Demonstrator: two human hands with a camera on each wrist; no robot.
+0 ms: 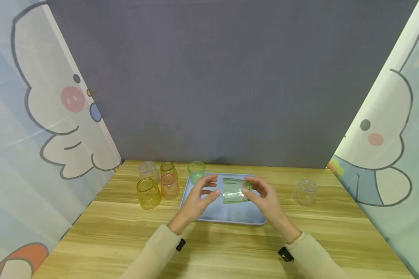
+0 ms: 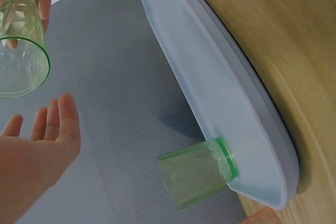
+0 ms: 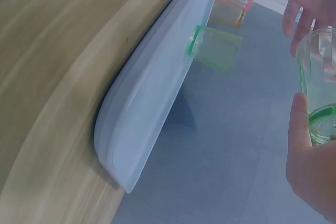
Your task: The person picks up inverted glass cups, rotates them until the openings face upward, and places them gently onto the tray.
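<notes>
Above the pale blue tray (image 1: pixel 227 215), my right hand (image 1: pixel 267 199) grips a green glass (image 1: pixel 234 190) by its base end, thumb on the near side and fingers behind. The glass lies tipped sideways, its mouth toward my left hand (image 1: pixel 197 199). That left hand, apart from the glass, holds nothing; its fingers are loosely bent, and in the left wrist view the fingers (image 2: pixel 67 119) reach up toward the glass (image 2: pixel 23 51). A second green glass (image 1: pixel 196 172) stands upright at the tray's far left corner, also visible in the right wrist view as a green tumbler (image 3: pixel 215 48).
Left of the tray stand a yellow glass (image 1: pixel 148 193), a pink glass (image 1: pixel 170 186), an olive-yellow glass (image 1: pixel 168 169) and a clear glass (image 1: pixel 148 171). One clear glass (image 1: pixel 304 192) is on the right. A grey panel (image 1: pixel 223 85) rises behind the wooden table (image 1: pixel 230 252).
</notes>
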